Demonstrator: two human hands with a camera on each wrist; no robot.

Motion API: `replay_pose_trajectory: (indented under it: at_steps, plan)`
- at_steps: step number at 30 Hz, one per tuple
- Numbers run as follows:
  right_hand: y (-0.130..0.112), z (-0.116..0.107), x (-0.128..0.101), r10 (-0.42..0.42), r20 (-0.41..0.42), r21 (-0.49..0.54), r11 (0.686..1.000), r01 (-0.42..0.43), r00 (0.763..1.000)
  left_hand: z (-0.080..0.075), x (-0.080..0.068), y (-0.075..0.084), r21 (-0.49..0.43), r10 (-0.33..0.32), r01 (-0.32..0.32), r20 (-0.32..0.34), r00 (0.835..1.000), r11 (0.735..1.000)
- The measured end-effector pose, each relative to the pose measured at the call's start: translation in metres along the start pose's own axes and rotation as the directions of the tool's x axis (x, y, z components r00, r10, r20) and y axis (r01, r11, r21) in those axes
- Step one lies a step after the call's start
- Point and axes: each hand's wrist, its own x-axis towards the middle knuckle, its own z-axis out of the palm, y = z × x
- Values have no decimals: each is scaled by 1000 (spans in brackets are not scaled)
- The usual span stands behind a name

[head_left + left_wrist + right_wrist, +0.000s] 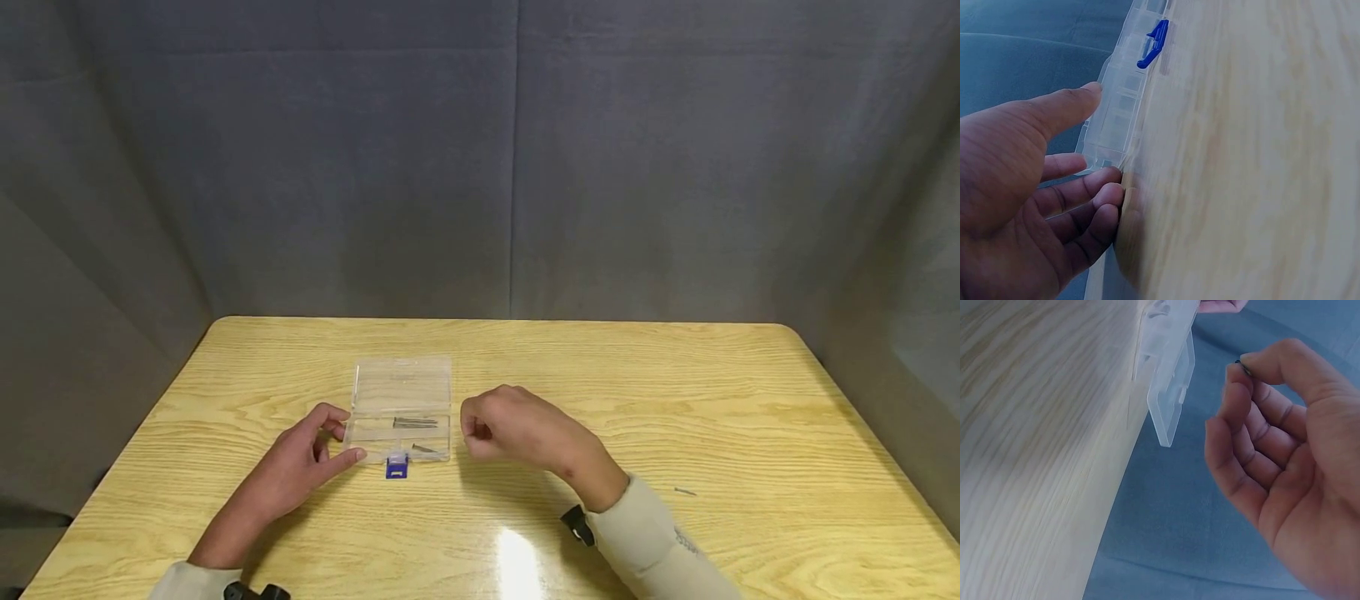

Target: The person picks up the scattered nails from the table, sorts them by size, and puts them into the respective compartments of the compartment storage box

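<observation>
A clear plastic compartment box (360, 434) lies on the table with its lid (402, 385) swung back and its blue latch (397, 468) folded out in front. My left hand (300, 462) holds the box's left end, thumb at the front corner and fingers curled by the side. Several nails (415, 423) lie together in the back of the box; another nail (424, 449) lies near the front. Just right of the box, above the table, my right hand (521, 429) pinches a small dark nail (1245, 367) between thumb and forefinger. Most of that nail is hidden by the fingers.
A loose nail (685, 491) lies on the wooden table (750, 400), right of the right forearm. Grey cloth (375, 167) hangs behind the table and along its sides. Each wrist carries a black strap mount (577, 525).
</observation>
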Motion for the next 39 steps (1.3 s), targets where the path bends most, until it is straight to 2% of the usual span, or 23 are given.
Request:
replay_pose_trajectory:
  at_steps: [22,29,35,39]
  plan:
    - [-7,14,48,-50,39,-53,997,52,998,0,0,-1,20,24,-24,-6,1000,999]
    - [-10,26,64,-40,78,-43,998,44,996,1,-6,-3,19,0,-1,10,1000,1000]
    - [-15,28,77,-33,84,-75,996,39,996,1,-6,-5,17,33,-33,-1,999,999]
    - [-19,26,88,-48,98,-87,995,57,994,0,-6,-4,24,30,-29,-9,1000,999]
